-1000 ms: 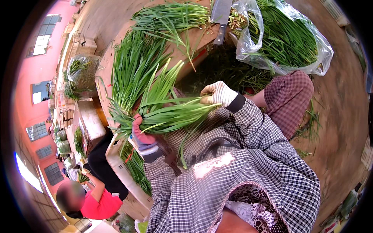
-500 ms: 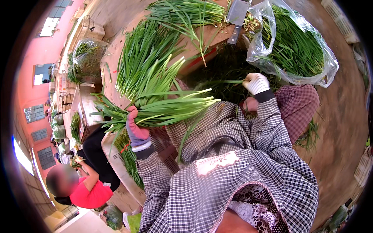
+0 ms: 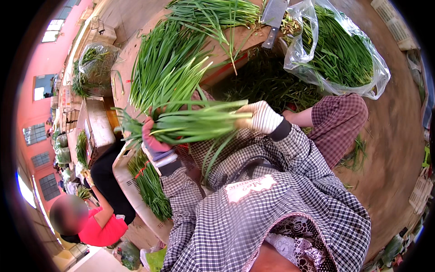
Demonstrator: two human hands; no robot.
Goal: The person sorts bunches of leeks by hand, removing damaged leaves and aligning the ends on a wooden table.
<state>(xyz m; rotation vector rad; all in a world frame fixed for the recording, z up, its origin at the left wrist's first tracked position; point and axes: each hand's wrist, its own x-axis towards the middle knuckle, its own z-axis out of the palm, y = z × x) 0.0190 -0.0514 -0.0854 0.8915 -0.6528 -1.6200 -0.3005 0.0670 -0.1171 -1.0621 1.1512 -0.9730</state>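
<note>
A loose bunch of garlic chives (image 3: 195, 123) lies across my lap, its green leaves to the left and its pale ends to the right, slightly smeared by motion. My left hand (image 3: 154, 139), in a pink and purple glove, is closed round the leafy part. At the pale ends, my right hand (image 3: 260, 118), in a white striped glove, has its fingers closed on the stalks. A few leaves hang down below the bunch. Just beyond it, a larger pile of garlic chives (image 3: 165, 63) spreads over the brown board (image 3: 122, 68).
A cleaver (image 3: 274, 16) lies at the board's far edge beside cut stalk ends. At far right stands a clear plastic bag (image 3: 380, 84) full of chives. Dark leaf scraps (image 3: 272, 79) fill the space below the board. A crate (image 3: 118, 168) holds tied chives; a co-worker (image 3: 106, 222) sits at left.
My right hand has come left and toward me, from holding a single leaf over the scraps to the pale ends of the bunch. My left hand keeps its hold.
</note>
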